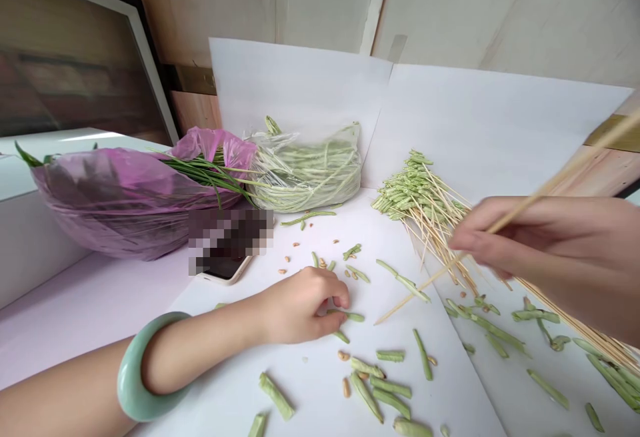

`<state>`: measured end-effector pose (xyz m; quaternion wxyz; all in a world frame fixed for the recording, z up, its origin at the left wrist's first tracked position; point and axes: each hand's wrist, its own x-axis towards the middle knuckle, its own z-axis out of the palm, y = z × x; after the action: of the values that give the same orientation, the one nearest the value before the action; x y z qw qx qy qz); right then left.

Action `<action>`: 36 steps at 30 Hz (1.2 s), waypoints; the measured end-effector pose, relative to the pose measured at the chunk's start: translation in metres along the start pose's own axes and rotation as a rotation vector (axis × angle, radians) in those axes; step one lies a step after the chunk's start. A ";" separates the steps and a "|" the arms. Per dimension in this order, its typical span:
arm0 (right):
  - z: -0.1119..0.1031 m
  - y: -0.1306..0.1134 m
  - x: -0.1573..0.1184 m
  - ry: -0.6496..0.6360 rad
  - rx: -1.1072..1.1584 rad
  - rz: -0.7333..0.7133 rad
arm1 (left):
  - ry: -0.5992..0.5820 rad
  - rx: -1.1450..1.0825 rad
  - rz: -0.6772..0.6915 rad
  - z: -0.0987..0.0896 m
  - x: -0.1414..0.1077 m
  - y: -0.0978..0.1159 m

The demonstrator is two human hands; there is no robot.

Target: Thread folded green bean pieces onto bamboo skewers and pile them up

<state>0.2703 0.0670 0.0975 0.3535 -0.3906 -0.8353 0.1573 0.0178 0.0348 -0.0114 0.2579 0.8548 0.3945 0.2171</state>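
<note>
My left hand (313, 307), a pale green bangle on its wrist, rests low over the white paper (300, 390) with thumb and index finger closed around a green bean piece (354, 317). Between the thumb and fingers of my right hand (530, 244) is a long thin wooden skewer (410, 297), its tip slanting down to the left, close to the paper and right of my left hand. Nothing is threaded on the visible part of the skewer. Cut bean pieces (390, 387) and small loose seeds (346, 387) lie scattered nearer to me.
Behind stand a pink plastic bag (125, 197) of greens and a clear bag (320, 170) of long beans. A phone (227, 260) lies before them. Skewers loaded with beans (415, 190) are piled back right; bare skewers (575, 324) lie under my right hand. White boards (495, 124) stand behind.
</note>
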 end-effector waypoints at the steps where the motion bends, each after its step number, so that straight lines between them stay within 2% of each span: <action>1: 0.009 -0.004 0.009 -0.061 0.029 -0.016 | 0.000 0.000 -0.003 0.000 0.000 0.000; 4: 0.032 0.000 0.024 -0.177 0.204 0.006 | 0.011 -0.004 0.000 0.000 0.000 0.000; 8: 0.056 0.019 0.018 -0.309 0.409 0.088 | 0.018 -0.004 0.020 0.001 0.001 -0.001; 11: 0.067 0.031 0.006 -0.306 0.479 0.114 | 0.017 -0.008 0.035 0.002 0.001 -0.002; 14: 0.071 0.040 -0.006 -0.263 0.552 0.062 | 0.019 -0.013 0.041 0.002 0.001 -0.003; 20: 0.067 0.051 -0.022 -0.235 0.526 -0.053 | 0.022 -0.030 0.047 0.003 0.001 -0.005; 26: 0.075 0.046 -0.030 -0.154 0.322 0.018 | 0.019 -0.028 0.033 0.002 0.001 -0.005; 32: 0.089 0.040 -0.038 -0.130 0.438 0.165 | -0.003 -0.037 -0.021 0.000 0.001 -0.007; 34: 0.092 0.041 -0.039 -0.164 0.466 0.237 | -0.020 -0.042 -0.033 0.000 0.001 -0.008; 36: 0.094 0.044 -0.038 -0.277 0.453 0.271 | -0.031 -0.041 -0.026 0.001 0.002 -0.009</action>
<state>0.2438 0.0673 -0.0100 0.2902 -0.3844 -0.7594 0.4374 0.0142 0.0412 -0.0174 0.2841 0.8474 0.3972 0.2086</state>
